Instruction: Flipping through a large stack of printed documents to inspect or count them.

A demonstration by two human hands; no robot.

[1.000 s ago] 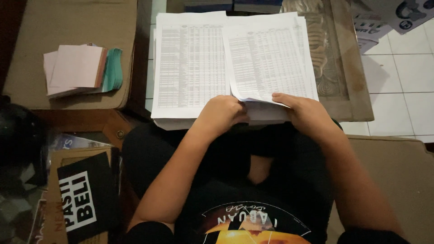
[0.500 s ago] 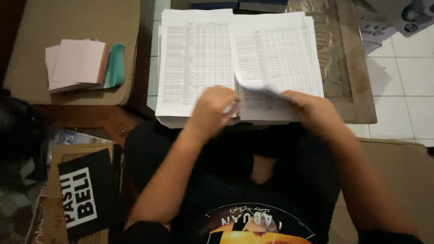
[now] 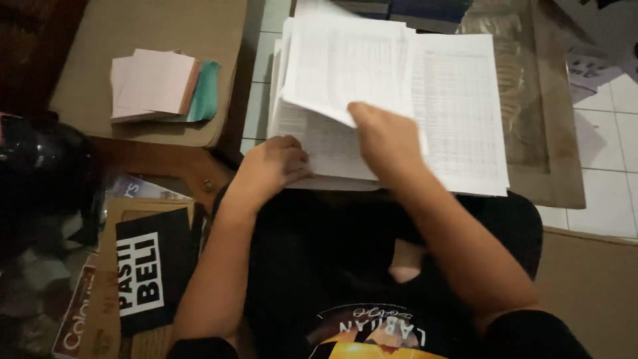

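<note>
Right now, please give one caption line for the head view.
Right hand lifts a printed sheet off the paper stack; left hand rests on it.

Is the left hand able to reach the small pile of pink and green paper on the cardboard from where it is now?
Probably yes. The left hand rests on the near edge of the printed sheets, and the pink and green pile lies uncovered on the cardboard to its left, with nothing between them.

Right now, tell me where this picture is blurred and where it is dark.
Head view: the right hand and the lifted white printed sheet are motion-blurred; the left hand is sharper; the left edge around the dark round object lies in deep shadow.
</note>
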